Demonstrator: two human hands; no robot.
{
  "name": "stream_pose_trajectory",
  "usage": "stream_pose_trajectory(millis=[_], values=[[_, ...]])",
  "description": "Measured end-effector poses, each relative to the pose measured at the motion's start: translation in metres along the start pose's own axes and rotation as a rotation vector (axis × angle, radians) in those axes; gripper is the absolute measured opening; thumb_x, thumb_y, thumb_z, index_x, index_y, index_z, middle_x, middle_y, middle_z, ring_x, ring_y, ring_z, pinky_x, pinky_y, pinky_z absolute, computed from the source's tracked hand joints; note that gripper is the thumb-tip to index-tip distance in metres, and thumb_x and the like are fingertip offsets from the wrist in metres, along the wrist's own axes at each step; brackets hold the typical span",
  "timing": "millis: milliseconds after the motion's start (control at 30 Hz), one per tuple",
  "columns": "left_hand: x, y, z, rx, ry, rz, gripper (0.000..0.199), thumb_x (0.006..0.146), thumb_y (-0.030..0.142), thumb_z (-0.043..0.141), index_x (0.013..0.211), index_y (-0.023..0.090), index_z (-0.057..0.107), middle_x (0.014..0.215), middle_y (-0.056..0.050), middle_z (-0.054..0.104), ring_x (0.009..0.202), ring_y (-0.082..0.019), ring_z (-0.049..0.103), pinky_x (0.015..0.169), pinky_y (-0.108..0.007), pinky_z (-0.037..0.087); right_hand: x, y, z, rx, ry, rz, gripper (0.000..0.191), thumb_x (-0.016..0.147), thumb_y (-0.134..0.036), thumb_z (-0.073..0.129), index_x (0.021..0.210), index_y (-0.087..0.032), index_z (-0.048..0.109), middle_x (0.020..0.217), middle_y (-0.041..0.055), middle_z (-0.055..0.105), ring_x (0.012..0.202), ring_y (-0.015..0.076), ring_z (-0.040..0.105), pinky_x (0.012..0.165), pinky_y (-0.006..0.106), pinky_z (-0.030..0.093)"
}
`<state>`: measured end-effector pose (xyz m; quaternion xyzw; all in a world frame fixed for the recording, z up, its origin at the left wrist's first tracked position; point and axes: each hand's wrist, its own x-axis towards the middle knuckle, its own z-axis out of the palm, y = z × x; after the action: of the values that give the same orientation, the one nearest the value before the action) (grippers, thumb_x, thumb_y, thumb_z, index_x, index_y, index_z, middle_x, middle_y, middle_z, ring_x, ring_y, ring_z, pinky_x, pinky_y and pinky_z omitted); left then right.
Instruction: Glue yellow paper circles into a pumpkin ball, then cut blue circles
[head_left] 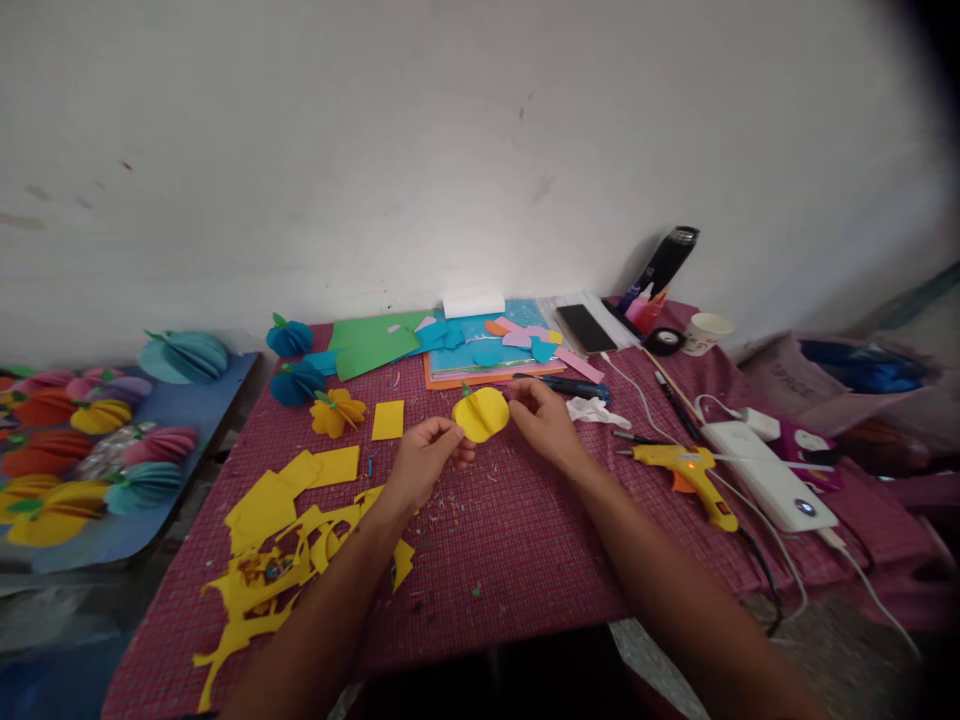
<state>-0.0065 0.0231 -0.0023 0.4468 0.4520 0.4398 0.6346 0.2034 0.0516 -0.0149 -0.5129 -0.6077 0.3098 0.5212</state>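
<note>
Between my hands is a yellow paper pumpkin [481, 415] with folded layers and a small green leaf on top. My left hand [429, 455] pinches its left edge between thumb and fingers. At the right edge, the curled fingers of my right hand [546, 420] close on the paper, though the exact contact is hard to see. A yellow paper rectangle [388, 420] lies beyond my left hand. Yellow paper offcuts [259, 600] spread beside my left forearm, near several yellow sheets [262, 510].
Finished blue paper pumpkins [298, 382] and a yellow one [337, 412] stand at the left. A yellow glue gun [686, 470], a white power bank [772, 478] and cables lie right. Coloured paper [382, 340], a phone [585, 328] and a paper cup [706, 335] stand farther back.
</note>
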Motion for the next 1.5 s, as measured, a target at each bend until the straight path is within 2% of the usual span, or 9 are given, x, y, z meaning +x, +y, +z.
stream_pose_trajectory(millis=[100, 233, 333, 467, 633, 800, 1100, 1300, 1500], values=[[0.001, 0.002, -0.001, -0.067, 0.033, -0.039, 0.031, 0.075, 0.040, 0.077, 0.079, 0.014, 0.061, 0.075, -0.005, 0.072, 0.061, -0.014, 0.068, 0.059, -0.025, 0.053, -0.007, -0.010, -0.003, -0.064, 0.051, -0.153, 0.018, 0.083, -0.021, 0.054, 0.100, -0.020, 0.060, 0.090, 0.0031, 0.061, 0.077, 0.0165, 0.056, 0.070, 0.029, 0.047], [0.002, 0.005, -0.002, -0.150, 0.056, -0.111, 0.032, 0.072, 0.037, 0.080, 0.080, 0.013, 0.061, 0.075, -0.006, 0.073, 0.060, -0.014, 0.068, 0.058, -0.025, 0.053, -0.016, -0.020, -0.001, -0.136, -0.146, -0.259, 0.024, 0.081, -0.018, 0.059, 0.104, -0.020, 0.061, 0.093, 0.0044, 0.060, 0.074, 0.0166, 0.056, 0.067, 0.029, 0.047], [0.003, 0.005, -0.003, -0.193, 0.061, -0.164, 0.030, 0.074, 0.034, 0.080, 0.082, 0.014, 0.060, 0.075, -0.007, 0.073, 0.059, -0.014, 0.068, 0.056, -0.024, 0.053, -0.017, -0.020, 0.002, -0.210, -0.248, -0.301, 0.033, 0.078, -0.016, 0.061, 0.111, -0.020, 0.061, 0.101, 0.0066, 0.059, 0.079, 0.0180, 0.057, 0.072, 0.032, 0.048], [0.005, 0.001, -0.005, -0.210, 0.060, -0.218, 0.026, 0.077, 0.031, 0.078, 0.083, 0.015, 0.059, 0.074, -0.007, 0.073, 0.059, -0.014, 0.069, 0.054, -0.023, 0.053, -0.015, -0.016, 0.003, -0.292, -0.321, -0.310, 0.033, 0.079, -0.017, 0.064, 0.112, -0.021, 0.062, 0.100, 0.0064, 0.059, 0.085, 0.0195, 0.057, 0.076, 0.033, 0.048], [0.007, -0.003, -0.007, -0.178, 0.046, -0.249, 0.022, 0.080, 0.029, 0.076, 0.081, 0.015, 0.059, 0.074, -0.008, 0.074, 0.058, -0.014, 0.068, 0.053, -0.023, 0.053, -0.013, -0.010, 0.004, -0.365, -0.396, -0.328, 0.020, 0.083, -0.018, 0.064, 0.103, -0.021, 0.065, 0.093, 0.0055, 0.060, 0.084, 0.0195, 0.056, 0.075, 0.032, 0.045], [0.008, -0.005, -0.009, -0.160, 0.020, -0.251, 0.023, 0.080, 0.031, 0.076, 0.081, 0.014, 0.061, 0.075, -0.008, 0.074, 0.059, -0.014, 0.068, 0.055, -0.023, 0.053, -0.012, -0.004, 0.006, -0.386, -0.461, -0.314, 0.015, 0.088, -0.020, 0.062, 0.102, -0.021, 0.067, 0.091, 0.0052, 0.063, 0.085, 0.0191, 0.056, 0.076, 0.031, 0.044], [0.008, -0.005, -0.010, -0.145, -0.011, -0.215, 0.026, 0.079, 0.034, 0.076, 0.081, 0.013, 0.060, 0.074, -0.006, 0.071, 0.060, -0.013, 0.067, 0.055, -0.023, 0.052, -0.009, 0.000, 0.006, -0.422, -0.515, -0.336, 0.014, 0.090, -0.018, 0.060, 0.102, -0.021, 0.065, 0.096, 0.0063, 0.066, 0.090, 0.0198, 0.057, 0.081, 0.032, 0.045], [0.010, -0.009, -0.011, -0.122, -0.011, -0.202, 0.029, 0.077, 0.038, 0.077, 0.079, 0.014, 0.060, 0.072, -0.006, 0.070, 0.058, -0.013, 0.066, 0.054, -0.023, 0.051, -0.010, -0.001, 0.007, -0.443, -0.526, -0.331, 0.008, 0.090, -0.017, 0.057, 0.093, -0.021, 0.063, 0.088, 0.0035, 0.065, 0.084, 0.0183, 0.057, 0.077, 0.029, 0.043], [0.012, -0.012, -0.013, -0.093, -0.017, -0.200, 0.028, 0.078, 0.037, 0.076, 0.081, 0.014, 0.061, 0.074, -0.006, 0.071, 0.058, -0.013, 0.066, 0.054, -0.023, 0.051, -0.012, -0.003, 0.010, -0.412, -0.549, -0.332, 0.011, 0.093, -0.017, 0.054, 0.084, -0.020, 0.060, 0.084, 0.0028, 0.063, 0.079, 0.0171, 0.057, 0.074, 0.028, 0.042]])
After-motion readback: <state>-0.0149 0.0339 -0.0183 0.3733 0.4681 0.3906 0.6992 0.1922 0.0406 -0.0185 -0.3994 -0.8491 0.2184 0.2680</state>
